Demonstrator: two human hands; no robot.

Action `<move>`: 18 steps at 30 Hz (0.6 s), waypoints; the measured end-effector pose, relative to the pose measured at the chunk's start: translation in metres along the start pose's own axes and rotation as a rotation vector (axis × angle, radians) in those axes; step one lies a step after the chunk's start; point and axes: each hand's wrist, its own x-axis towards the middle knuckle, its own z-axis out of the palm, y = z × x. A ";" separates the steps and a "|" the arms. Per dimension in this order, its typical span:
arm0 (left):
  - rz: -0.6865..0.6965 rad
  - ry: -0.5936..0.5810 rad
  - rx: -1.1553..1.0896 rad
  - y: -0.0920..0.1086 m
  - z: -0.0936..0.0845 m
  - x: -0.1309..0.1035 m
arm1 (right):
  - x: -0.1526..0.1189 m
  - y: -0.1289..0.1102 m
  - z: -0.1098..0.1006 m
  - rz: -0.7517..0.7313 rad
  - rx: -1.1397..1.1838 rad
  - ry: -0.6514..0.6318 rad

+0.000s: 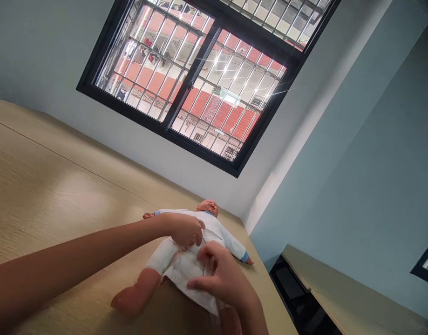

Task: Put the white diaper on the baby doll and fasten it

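Note:
A baby doll (217, 229) in a white outfit with blue cuffs and collar lies on its back on the wooden table, head toward the wall. White cloth (186, 272), perhaps a nappy, is spread between its legs. My left hand (187, 229) is at the doll's waist, fingers curled closed on the white garment there; the exact grip is partly hidden. Over the cloth and the doll's leg on the right, my right hand (227, 279) is open, with thumb and index finger apart. The doll's bare foot (130, 298) points toward me at the left.
The light wooden table (77, 204) stretches left, with a seam across it. Its right edge runs close beside the doll. A lower wooden-topped cabinet (325, 279) with a dark front stands at the right. Behind is a wall with a barred, black-framed window (168, 128).

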 end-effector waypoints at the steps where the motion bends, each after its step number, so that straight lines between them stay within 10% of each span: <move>1: 0.014 -0.039 0.006 0.002 -0.001 -0.001 | 0.000 -0.006 0.007 -0.012 -0.032 -0.078; 7: 0.017 -0.100 -0.055 -0.001 0.004 -0.002 | 0.004 -0.003 0.030 -0.014 -0.315 -0.145; 18: 0.039 -0.075 -0.079 -0.006 0.016 0.002 | 0.003 -0.001 0.030 -0.039 -0.094 -0.309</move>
